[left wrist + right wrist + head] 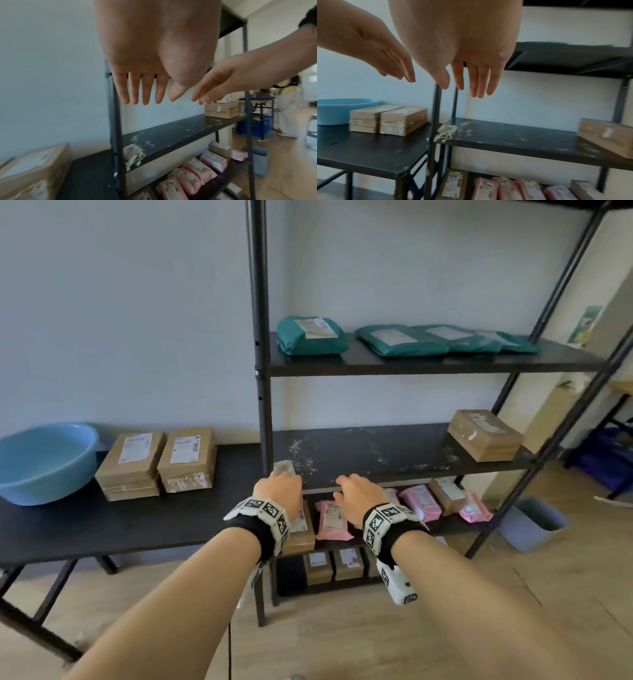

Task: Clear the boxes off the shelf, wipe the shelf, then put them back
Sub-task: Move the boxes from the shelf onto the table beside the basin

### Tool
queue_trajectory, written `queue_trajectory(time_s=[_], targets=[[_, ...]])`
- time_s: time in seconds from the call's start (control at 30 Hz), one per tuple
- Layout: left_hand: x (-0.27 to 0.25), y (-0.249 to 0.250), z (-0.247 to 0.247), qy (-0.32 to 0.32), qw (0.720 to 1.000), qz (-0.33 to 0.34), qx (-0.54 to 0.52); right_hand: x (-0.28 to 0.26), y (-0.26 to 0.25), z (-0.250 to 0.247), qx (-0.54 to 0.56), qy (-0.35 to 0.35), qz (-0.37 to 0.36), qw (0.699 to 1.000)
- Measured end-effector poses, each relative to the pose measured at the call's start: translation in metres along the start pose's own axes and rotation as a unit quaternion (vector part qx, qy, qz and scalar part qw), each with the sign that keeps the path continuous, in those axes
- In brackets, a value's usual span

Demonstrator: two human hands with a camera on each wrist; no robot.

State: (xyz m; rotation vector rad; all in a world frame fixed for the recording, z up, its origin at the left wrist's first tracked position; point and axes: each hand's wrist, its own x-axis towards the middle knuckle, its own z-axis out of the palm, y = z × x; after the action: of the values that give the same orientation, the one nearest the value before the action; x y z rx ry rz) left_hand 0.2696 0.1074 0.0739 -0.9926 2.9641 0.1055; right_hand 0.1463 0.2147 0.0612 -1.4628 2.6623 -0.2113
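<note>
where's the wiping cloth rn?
The cloth lies crumpled at the front left corner of the dusty middle shelf, beside the rack's left post and partly hanging over the edge. In the head view it sits just beyond the left hand, not held.

A pale wall (137,302) stood beyond the hands, a light wood floor (342,645) lay below them, and a black table (102,529) stood to their left.

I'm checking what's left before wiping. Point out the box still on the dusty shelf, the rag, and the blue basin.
box (484,434), head view, on its top face.
rag (447,130), right wrist view, on its crumpled middle.
blue basin (51,484), head view, on its outer wall.
</note>
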Motion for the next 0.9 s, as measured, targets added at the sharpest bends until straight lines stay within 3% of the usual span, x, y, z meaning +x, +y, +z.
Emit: queue_trajectory(time_s=[0.13, 0.4, 0.67, 0.9], targets=[[0.015, 0.058, -0.008, 0.02, 0.996, 0.08, 0.024, -0.016, 0.062, -0.022, -0.01, 0.018, 0.066, 0.998], [0.083, 0.179, 0.002, 0.023, 0.987, 0.162, 0.006, -0.016, 0.189, -0.049, -0.018, 0.067, 0.149, 0.986], [0.21, 0.329, 0.018, 0.005, 0.981, 0.193, -0.017, 0.04, 0.359, -0.067, -0.02, 0.063, 0.202, 0.977], [0.345, 0.458, 0.034, -0.078, 0.984, 0.134, -0.085, 0.133, 0.535, -0.079, 0.017, 0.002, 0.23, 0.973]])
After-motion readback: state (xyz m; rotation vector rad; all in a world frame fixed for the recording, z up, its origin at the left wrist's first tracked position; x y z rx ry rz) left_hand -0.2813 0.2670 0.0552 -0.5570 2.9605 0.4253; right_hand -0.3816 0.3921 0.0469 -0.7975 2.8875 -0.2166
